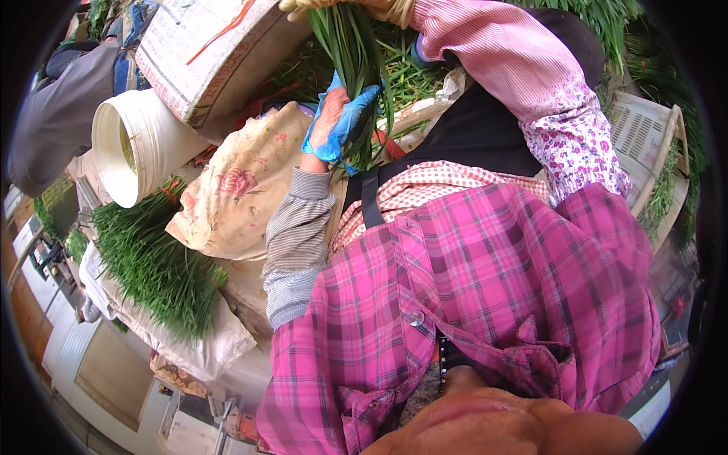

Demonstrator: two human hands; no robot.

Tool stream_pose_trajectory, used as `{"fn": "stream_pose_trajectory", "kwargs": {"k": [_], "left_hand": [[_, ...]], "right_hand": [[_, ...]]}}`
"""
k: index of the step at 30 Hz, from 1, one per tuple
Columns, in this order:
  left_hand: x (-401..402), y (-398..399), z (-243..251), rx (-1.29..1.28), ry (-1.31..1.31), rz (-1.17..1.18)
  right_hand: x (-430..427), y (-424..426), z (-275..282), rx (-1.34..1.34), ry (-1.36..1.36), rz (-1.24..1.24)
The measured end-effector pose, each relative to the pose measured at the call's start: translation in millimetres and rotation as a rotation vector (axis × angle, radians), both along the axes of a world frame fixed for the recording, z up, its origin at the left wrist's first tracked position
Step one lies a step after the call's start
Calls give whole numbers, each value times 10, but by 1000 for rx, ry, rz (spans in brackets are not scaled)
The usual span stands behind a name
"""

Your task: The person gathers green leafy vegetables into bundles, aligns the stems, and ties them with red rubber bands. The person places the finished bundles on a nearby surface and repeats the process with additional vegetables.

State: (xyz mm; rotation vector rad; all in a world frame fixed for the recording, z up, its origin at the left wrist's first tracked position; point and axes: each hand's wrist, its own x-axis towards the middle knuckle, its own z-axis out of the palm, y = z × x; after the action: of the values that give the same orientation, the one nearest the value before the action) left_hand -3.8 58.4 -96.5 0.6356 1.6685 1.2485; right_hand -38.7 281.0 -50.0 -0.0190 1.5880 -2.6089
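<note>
My left hand point(335, 122), in a torn blue disposable glove that leaves part of its back bare, grips a bunch of long flat green leaves point(352, 51), apparently garlic chives. Across the upper part of the bunch lies my right hand point(392, 10) in a yellowish glove, cut off by the top edge of the picture; its fingers wrap around the leaves. Loose leaves point(406, 79) are heaped behind the bunch. A flower-printed cloth point(227, 187) covers the area beside my left forearm, and a red strip point(389, 145) shows near my lap.
A white plastic bucket point(153, 148) lies tilted against a printed white box point(210, 51). Bundled greens point(159, 256) rest on white sacking point(210, 352) at left. A plastic crate point(637, 125) with greens stands at right. Another person's grey-clad limb point(62, 108) is at upper left.
</note>
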Motion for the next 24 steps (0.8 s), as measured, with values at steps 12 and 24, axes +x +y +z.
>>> {"fn": "stream_pose_trajectory", "kwargs": {"k": [12, 24], "left_hand": [[-401, -182, 875, 36, 671, 346], [-399, 433, 238, 503, -1137, 27]], "right_hand": [[-76, 244, 275, 32, 208, -281], [-90, 118, 283, -256, 199, -89]]}}
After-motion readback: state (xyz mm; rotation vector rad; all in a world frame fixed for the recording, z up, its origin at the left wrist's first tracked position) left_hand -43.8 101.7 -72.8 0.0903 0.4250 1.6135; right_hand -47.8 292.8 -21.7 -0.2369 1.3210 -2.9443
